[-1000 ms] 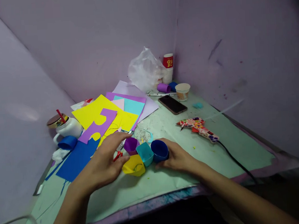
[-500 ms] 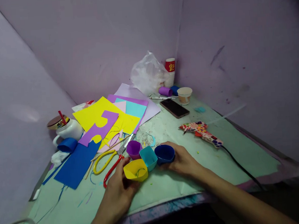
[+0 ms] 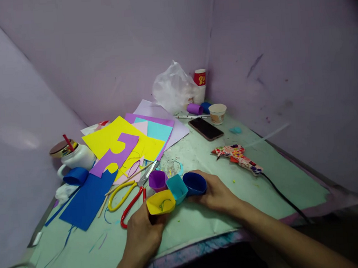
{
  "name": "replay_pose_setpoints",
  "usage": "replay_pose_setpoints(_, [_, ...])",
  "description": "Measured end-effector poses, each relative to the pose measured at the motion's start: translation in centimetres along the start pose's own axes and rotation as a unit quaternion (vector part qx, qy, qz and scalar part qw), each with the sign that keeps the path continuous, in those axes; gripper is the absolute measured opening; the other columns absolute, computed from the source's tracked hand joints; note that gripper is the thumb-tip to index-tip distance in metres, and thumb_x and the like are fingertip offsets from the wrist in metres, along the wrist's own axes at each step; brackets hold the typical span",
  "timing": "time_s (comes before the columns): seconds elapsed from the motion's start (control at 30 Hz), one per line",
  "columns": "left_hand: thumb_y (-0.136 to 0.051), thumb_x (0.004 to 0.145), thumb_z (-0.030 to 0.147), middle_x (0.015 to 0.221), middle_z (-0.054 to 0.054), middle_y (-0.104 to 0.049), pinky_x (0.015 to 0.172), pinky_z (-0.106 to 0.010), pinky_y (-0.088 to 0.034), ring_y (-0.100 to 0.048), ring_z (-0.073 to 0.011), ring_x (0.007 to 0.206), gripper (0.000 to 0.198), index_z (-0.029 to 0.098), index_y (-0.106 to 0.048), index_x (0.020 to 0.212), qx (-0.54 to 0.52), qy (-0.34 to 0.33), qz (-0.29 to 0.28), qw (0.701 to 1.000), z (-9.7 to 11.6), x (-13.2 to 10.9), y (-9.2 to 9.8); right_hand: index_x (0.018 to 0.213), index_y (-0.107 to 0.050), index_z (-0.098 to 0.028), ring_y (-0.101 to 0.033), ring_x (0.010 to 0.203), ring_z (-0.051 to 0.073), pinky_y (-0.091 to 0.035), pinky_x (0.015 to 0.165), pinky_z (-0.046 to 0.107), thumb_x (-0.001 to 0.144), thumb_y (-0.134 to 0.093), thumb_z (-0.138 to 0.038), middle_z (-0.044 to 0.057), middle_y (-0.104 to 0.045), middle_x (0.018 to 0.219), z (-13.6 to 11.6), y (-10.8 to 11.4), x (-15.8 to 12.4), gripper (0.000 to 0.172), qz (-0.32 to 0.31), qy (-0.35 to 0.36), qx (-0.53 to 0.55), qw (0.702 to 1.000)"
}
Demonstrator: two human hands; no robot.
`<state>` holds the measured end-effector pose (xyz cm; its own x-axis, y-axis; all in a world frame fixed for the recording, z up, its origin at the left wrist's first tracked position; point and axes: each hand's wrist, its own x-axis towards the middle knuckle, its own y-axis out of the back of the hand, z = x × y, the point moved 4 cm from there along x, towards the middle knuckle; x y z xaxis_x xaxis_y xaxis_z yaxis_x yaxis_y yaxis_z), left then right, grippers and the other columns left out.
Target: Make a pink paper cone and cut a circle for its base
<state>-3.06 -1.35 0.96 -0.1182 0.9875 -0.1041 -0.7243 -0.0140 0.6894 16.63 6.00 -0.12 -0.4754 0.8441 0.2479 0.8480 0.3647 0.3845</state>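
- Your left hand (image 3: pixel 144 230) has its fingers clamped on the yellow angular foam-like cup (image 3: pixel 161 204); your right hand (image 3: pixel 216 193) holds the round dark-blue foam-like cup (image 3: pixel 195 184) in its fingers.
- Both are at the pale-green worktop's (image 3: pixel 215 216) near side.
- Likely light, soft, dent-prone: grip their outer walls gently.

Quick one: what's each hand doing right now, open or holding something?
Left hand: closed on the yellow cup, holding it.
Right hand: closed on the dark blue cup, holding it.

Dark phone (image 3: pixel 205 128) near a paper tub (image 3: pixel 217 115), plastic bag (image 3: pixel 172 87) behind
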Motion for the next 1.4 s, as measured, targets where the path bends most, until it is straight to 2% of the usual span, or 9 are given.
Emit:
replay_pose_setpoints(0.13, [-0.058, 0.077, 0.033, 0.103, -0.008, -0.069, 0.084, -0.043, -0.049, -0.062, -0.0265, 0.096, 0.031, 0.019, -0.058, 0.105, 0.003, -0.022, -0.018, 1.0, 0.4, -0.2, 0.5, 0.116, -0.052, -0.022, -0.059, 0.101, 0.026, -0.046, 0.09, 0.042, 0.063, -0.076, -0.024, 0.008, -0.062, 0.112, 0.3, 0.0, -0.2, 0.058, 0.001, -0.015, -0.022, 1.0])
replay_pose_setpoints(0.23, [-0.059, 0.071, 0.023, 0.106, -0.008, -0.065, 0.08, -0.04, -0.051, -0.063, -0.0232, 0.091, 0.05, 0.019, -0.045, 0.119, -0.033, -0.026, -0.038, 0.998, 0.5, -0.5, 1.2, 0.132, -0.036, -0.021, -0.051, 0.117, 0.032, -0.039, 0.1, 0.048, 0.057, -0.082, -0.031, 0.014, -0.051, 0.13, 0.6, 0.1, -0.7, 0.088, 0.007, -0.038, -0.011, 0.999])
replay_pose_setpoints(0.33, [-0.054, 0.07, 0.022, 0.086, -0.003, -0.064, 0.066, -0.034, -0.052, -0.062, -0.0175, 0.071, 0.067, 0.02, -0.028, 0.131, -0.083, -0.01, -0.058, 0.995, -0.3, -0.9, 2.1, 0.137, -0.028, -0.022, -0.042, 0.126, 0.033, -0.031, 0.106, 0.051, 0.058, -0.082, -0.04, 0.016, -0.043, 0.138, 0.4, 0.6, -1.3, 0.097, 0.029, -0.035, 0.018, 0.999])
replay_pose_setpoints(0.43, [-0.052, 0.075, 0.025, 0.068, 0.004, -0.055, 0.06, -0.031, -0.048, -0.057, -0.0156, 0.064, 0.063, 0.02, -0.025, 0.131, -0.078, -0.017, -0.046, 0.996, -1.4, -1.1, 2.9, 0.137, -0.028, -0.022, -0.041, 0.128, 0.033, -0.032, 0.107, 0.051, 0.058, -0.081, -0.044, 0.017, -0.042, 0.138, 0.0, 1.2, -1.7, 0.098, 0.057, -0.03, 0.035, 0.997])
replay_pose_setpoints(0.6, [-0.053, 0.078, 0.026, 0.07, 0.004, -0.056, 0.06, -0.032, -0.048, -0.058, -0.0164, 0.068, 0.059, 0.025, -0.026, 0.13, -0.066, -0.04, -0.031, 0.997, -1.7, -1.2, 3.4, 0.138, -0.03, -0.025, -0.04, 0.128, 0.034, -0.032, 0.107, 0.052, 0.061, -0.079, -0.047, 0.015, -0.039, 0.141, -0.6, 1.7, -2.1, 0.094, 0.094, -0.01, 0.023, 0.995])
replay_pose_setpoints(0.77, [-0.052, 0.073, 0.024, 0.098, -0.006, -0.062, 0.064, -0.034, -0.051, -0.059, -0.0147, 0.067, 0.062, 0.022, -0.029, 0.13, -0.08, -0.021, -0.042, 0.996, -0.7, -1.1, 2.6, 0.137, -0.03, -0.025, -0.04, 0.128, 0.035, -0.032, 0.106, 0.055, 0.061, -0.079, -0.045, 0.016, -0.041, 0.139, -0.1, 1.7, -2.7, 0.093, 0.09, -0.039, 0.01, 0.995])
replay_pose_setpoints(1.13, [-0.056, 0.071, 0.02, 0.146, -0.018, -0.031, 0.09, -0.048, -0.047, -0.051, -0.0311, 0.118, 0.086, 0.024, -0.007, 0.141, -0.13, -0.006, -0.068, 0.989, -0.4, 0.1, 1.1, 0.135, -0.031, -0.022, -0.043, 0.126, 0.033, -0.032, 0.106, 0.053, 0.062, -0.079, -0.034, 0.016, -0.043, 0.138, 0.1, 0.0, -1.4, 0.088, 0.01, -0.074, -0.017, 0.997])
replay_pose_setpoints(1.23, [-0.064, 0.067, 0.021, 0.146, -0.018, -0.033, 0.103, -0.051, -0.035, -0.036, -0.0329, 0.131, 0.094, 0.023, -0.008, 0.142, -0.134, -0.046, -0.067, 0.988, 0.6, 1.2, 1.4, 0.134, -0.034, -0.022, -0.053, 0.115, 0.031, -0.04, 0.098, 0.05, 0.06, -0.078, -0.026, 0.013, -0.053, 0.129, -0.1, -0.9, 0.1, 0.087, -0.035, -0.077, 0.011, 0.996])
replay_pose_setpoints(1.4, [-0.072, 0.064, 0.028, 0.127, -0.013, -0.055, 0.096, -0.045, -0.042, -0.051, -0.03, 0.117, 0.084, 0.021, -0.03, 0.137, -0.213, -0.061, -0.106, 0.969, 1.6, 2.9, 1.9, 0.117, -0.052, -0.022, -0.059, 0.101, 0.028, -0.047, 0.089, 0.043, 0.055, -0.08, -0.025, 0.008, -0.063, 0.113, -0.2, -0.7, 2.5, 0.068, -0.04, -0.078, 0.082, 0.993])
